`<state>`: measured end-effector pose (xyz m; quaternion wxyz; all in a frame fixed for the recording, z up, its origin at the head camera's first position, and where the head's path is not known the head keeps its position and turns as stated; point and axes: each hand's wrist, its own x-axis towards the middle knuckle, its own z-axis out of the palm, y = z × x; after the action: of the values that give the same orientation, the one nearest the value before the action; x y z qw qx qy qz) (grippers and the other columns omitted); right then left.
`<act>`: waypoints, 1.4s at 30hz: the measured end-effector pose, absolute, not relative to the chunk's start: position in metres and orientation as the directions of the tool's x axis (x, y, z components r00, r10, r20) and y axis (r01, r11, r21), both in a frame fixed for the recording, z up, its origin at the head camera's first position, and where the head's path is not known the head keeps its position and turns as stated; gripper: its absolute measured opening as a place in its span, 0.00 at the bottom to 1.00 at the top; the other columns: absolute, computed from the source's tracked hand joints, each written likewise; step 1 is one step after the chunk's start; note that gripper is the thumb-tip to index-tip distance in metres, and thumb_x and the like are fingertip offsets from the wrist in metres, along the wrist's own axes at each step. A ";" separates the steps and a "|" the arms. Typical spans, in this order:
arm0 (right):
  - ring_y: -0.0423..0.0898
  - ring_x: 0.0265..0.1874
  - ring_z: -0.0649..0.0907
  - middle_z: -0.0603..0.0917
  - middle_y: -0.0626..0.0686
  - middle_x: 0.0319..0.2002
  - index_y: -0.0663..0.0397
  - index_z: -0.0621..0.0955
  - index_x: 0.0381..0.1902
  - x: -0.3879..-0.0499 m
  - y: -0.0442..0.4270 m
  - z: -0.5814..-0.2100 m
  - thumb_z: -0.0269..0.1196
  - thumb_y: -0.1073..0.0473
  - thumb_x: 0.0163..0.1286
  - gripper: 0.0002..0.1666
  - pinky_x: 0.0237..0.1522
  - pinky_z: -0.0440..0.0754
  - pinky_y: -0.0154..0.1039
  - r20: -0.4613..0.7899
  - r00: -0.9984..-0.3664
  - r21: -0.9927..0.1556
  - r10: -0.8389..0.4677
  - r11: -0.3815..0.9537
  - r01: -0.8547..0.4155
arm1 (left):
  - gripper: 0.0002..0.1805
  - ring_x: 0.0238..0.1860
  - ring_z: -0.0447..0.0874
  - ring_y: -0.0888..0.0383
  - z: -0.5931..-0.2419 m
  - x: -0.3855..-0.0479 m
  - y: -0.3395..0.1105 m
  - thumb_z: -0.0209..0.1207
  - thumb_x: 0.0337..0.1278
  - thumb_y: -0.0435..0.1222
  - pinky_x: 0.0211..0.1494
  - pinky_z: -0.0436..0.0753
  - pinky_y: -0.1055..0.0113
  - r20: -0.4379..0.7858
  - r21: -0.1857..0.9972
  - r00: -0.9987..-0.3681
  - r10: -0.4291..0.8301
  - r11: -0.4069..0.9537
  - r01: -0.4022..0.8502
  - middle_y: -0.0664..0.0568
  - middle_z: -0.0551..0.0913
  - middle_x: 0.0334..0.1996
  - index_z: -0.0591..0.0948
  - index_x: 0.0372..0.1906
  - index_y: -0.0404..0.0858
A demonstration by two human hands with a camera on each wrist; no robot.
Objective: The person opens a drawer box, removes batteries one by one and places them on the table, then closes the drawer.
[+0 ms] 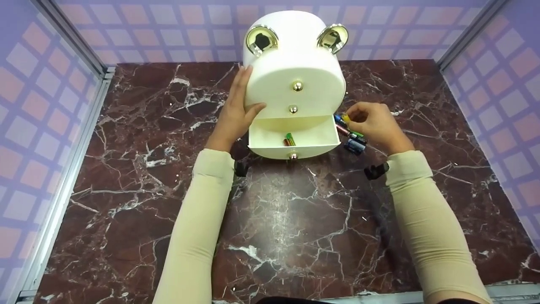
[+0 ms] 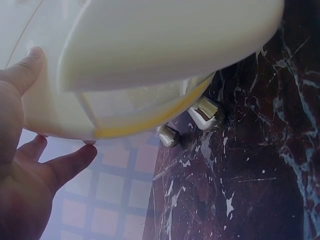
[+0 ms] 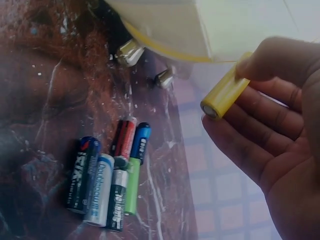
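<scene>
A white storage box (image 1: 291, 59) with gold-ringed ears stands at the back, its lowest drawer (image 1: 314, 137) pulled out. Inside the drawer lie a few small red and green batteries (image 1: 290, 139). My left hand (image 1: 232, 116) rests on the box's left side, thumb toward the front and fingers fairly straight. Beside the drawer's right side, my right hand (image 1: 376, 124) pinches a yellow battery (image 3: 225, 92) between thumb and fingers. In the right wrist view, several loose batteries (image 3: 100, 190) lie together on the table below it, dark, white, red, blue and green.
Gold ball knobs (image 1: 298, 86) sit on the box front, one per drawer. The dark red marble table (image 1: 168, 219) extends around the box. Patterned purple panels (image 1: 198, 29) with metal edge rails (image 1: 86, 46) close in the back and sides.
</scene>
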<state>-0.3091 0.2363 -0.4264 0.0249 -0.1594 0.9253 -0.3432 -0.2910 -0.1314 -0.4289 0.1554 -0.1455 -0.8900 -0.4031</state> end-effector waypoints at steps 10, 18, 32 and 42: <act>0.51 0.35 0.85 0.88 0.59 0.37 0.59 0.85 0.43 -0.318 0.232 -0.444 0.64 0.62 0.62 0.12 0.40 0.83 0.46 0.045 -0.956 -0.589 -0.291 0.765 -0.261 | 0.47 0.76 0.54 0.51 -0.430 -0.292 -0.131 0.59 0.58 0.54 0.76 0.61 0.53 0.385 0.683 -0.914 0.127 0.627 0.375 0.59 0.43 0.79 0.48 0.78 0.56; 0.54 0.34 0.85 0.87 0.62 0.34 0.64 0.85 0.40 -0.324 0.223 -0.460 0.66 0.62 0.61 0.11 0.41 0.83 0.50 0.086 -0.939 -0.521 -0.334 0.788 -0.328 | 0.47 0.76 0.54 0.49 -0.431 -0.291 -0.131 0.60 0.58 0.53 0.75 0.61 0.51 0.383 0.700 -0.916 0.123 0.608 0.374 0.60 0.43 0.79 0.48 0.77 0.56; 0.60 0.27 0.79 0.80 0.60 0.23 0.59 0.77 0.23 -0.324 0.213 -0.474 0.58 0.63 0.62 0.09 0.34 0.78 0.58 0.128 -0.910 -0.306 -0.395 0.857 -0.415 | 0.48 0.76 0.53 0.51 -0.432 -0.292 -0.133 0.59 0.57 0.55 0.76 0.60 0.52 0.392 0.693 -0.911 0.127 0.610 0.383 0.59 0.44 0.79 0.48 0.77 0.56; 0.67 0.38 0.83 0.85 0.66 0.32 0.63 0.80 0.30 -0.321 0.204 -0.478 0.58 0.64 0.64 0.07 0.41 0.79 0.63 0.065 -0.905 -0.229 -0.420 0.877 -0.423 | 0.47 0.76 0.52 0.54 -0.434 -0.292 -0.134 0.59 0.57 0.55 0.76 0.59 0.55 0.412 0.683 -0.901 0.133 0.610 0.402 0.55 0.47 0.78 0.49 0.77 0.51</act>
<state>-0.3210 0.2036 -0.4778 -0.0066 -0.2175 0.9687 -0.1198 -0.2922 -0.1344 -0.4342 0.1619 -0.1518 -0.8824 -0.4148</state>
